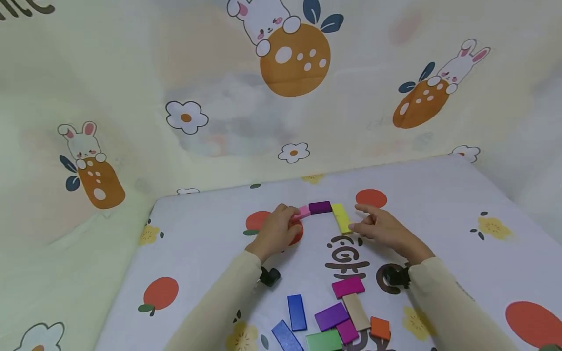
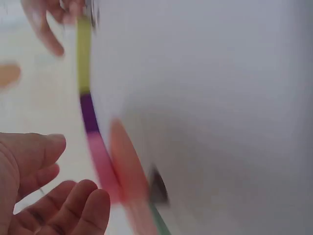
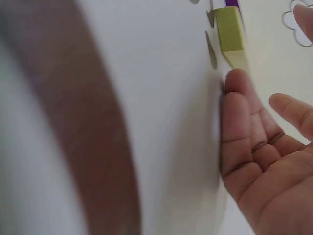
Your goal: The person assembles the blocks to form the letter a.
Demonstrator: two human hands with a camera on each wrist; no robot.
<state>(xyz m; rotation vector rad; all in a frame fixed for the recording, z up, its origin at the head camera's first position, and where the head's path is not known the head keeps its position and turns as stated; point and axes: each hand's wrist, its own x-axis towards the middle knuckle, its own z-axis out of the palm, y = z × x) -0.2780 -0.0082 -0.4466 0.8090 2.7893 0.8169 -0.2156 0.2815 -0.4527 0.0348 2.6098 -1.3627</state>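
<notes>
Three blocks lie end to end in a bent row on the cloth: a pink block (image 1: 303, 212) on the left, a dark purple block (image 1: 320, 207) in the middle and a yellow block (image 1: 341, 218) angled toward the person. My left hand (image 1: 275, 233) is at the pink block's outer end; in the left wrist view its thumb and fingers (image 2: 95, 208) are apart, fingertips right by the block. At the yellow block's near end is my right hand (image 1: 388, 231), its fingertips (image 3: 235, 110) beside the block and its index finger and thumb spread.
Nearer the person lie loose blocks: two blue blocks (image 1: 297, 312), a purple block (image 1: 331, 317), two magenta blocks (image 1: 348, 287), a beige block (image 1: 356, 312), a green block (image 1: 324, 341) and an orange block (image 1: 380, 328). A printed cloth (image 1: 210, 234) covers the table, with a matching backdrop behind.
</notes>
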